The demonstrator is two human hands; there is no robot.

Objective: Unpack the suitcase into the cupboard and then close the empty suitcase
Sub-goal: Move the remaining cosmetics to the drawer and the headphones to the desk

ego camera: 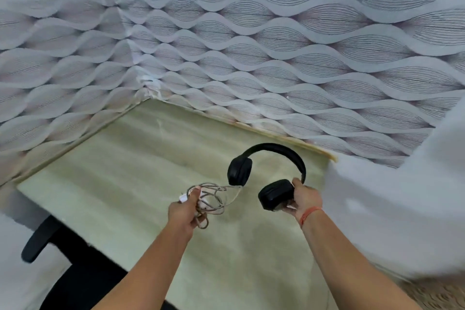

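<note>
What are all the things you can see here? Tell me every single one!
headphones: one, black, held up above the tabletop
cable: one, greyish beige, bunched in loops, runs to the far ear cup
tabletop: one, pale green, in the corner of the walls
wallpaper: grey with wavy lines, on both walls behind
chair: one, black, lower left, beside the tabletop
blurred shape: one, white, on the right, too blurred to name
wrist thread: one, orange, on the right wrist
left hand: fingers grip the bunched cable
right hand: fingers hold the headphones by the near ear cup
</note>
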